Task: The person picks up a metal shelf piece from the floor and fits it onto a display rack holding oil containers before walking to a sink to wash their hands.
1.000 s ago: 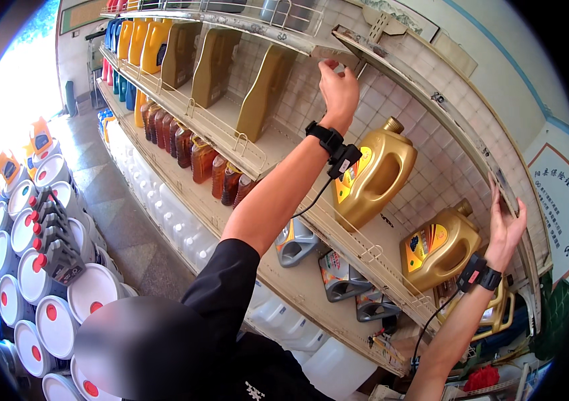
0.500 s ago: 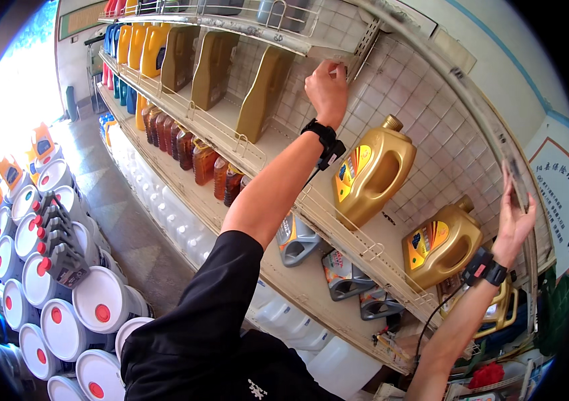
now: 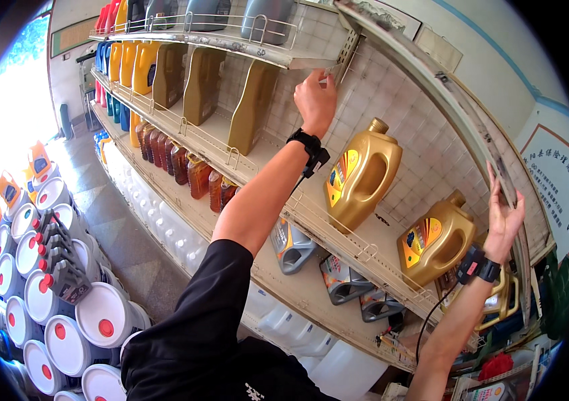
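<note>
My left hand [image 3: 316, 102] is raised at the upper shelf's end, next to the slotted metal upright [image 3: 347, 53]. Its fingers are pinched together, and what they hold, if anything, I cannot make out. My right hand [image 3: 503, 222] reaches up to a long pale metal rail [image 3: 471, 144], its fingers stretched out along the rail's lower edge. Between my arms, two gold oil jugs with yellow labels stand on the middle shelf: a nearer-to-left jug [image 3: 362, 175] and a right jug [image 3: 435, 239] close to my right wrist.
Further gold jugs [image 3: 252, 107] line the same shelf at left behind a wire guard. Amber bottles [image 3: 199, 175] and grey jugs [image 3: 292, 246] sit on the shelf below. White buckets [image 3: 105, 314] crowd the floor at left, with grey bottles [image 3: 64, 277] on top. A framed sign [image 3: 551, 180] hangs at right.
The view has shifted slightly, so the shelves appear lower and further left, with more of the top shelf showing. Both hands stay at about the same spots on the shelving.
</note>
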`<state>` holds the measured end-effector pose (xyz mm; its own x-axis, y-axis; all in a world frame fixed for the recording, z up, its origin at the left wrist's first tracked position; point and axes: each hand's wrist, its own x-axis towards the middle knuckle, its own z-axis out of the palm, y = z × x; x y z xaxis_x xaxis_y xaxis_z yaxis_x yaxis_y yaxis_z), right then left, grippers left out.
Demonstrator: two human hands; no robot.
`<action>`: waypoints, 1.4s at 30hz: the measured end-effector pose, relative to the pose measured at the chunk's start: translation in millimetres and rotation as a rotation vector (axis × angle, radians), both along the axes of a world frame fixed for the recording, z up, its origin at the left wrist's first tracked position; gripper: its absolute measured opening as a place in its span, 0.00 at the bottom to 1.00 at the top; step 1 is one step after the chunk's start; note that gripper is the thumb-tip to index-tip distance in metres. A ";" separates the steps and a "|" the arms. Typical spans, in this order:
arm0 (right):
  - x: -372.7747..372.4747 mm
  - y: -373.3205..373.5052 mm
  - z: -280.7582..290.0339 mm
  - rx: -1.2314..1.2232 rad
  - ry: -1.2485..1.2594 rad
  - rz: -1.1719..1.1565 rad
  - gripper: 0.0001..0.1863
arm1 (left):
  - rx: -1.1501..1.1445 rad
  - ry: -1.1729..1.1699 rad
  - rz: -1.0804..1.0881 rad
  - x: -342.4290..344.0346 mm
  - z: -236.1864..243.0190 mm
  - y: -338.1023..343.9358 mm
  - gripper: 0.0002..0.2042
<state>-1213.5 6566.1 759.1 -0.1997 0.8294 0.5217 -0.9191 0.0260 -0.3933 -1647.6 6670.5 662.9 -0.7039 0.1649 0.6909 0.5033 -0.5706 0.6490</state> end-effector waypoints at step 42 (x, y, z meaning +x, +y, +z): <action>-7.1 12.0 -35.0 -0.120 -0.121 -0.083 0.36 | -0.109 0.136 0.020 -23.0 -5.0 0.2 0.13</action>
<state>-1220.6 6578.1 724.2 -0.1833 0.9005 0.3944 -0.8616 0.0459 -0.5054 -1670.6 6670.7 657.9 -0.6091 0.2311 0.7586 0.6011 -0.4895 0.6317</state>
